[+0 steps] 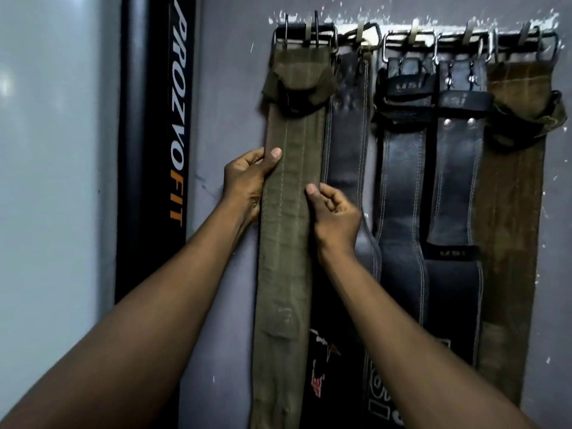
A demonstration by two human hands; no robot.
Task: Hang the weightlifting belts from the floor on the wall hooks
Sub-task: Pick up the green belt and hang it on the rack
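Observation:
An olive-green fabric belt (288,243) hangs straight down from its metal buckle (305,38) on the leftmost wall hook. My left hand (247,178) pinches the belt's left edge, thumb on its front. My right hand (332,212) grips its right edge a little lower, thumb on the front and fingers curled. To the right hang several more belts: a dark leather one (348,140), two black ones (399,193) (455,181) and a brown one (510,212), each from a hook on the rail (445,35).
A black upright post (154,134) lettered PROZVOFIT stands against the grey wall just left of the belts. A pale panel (46,181) fills the far left. The lower ends of the belts run out of view.

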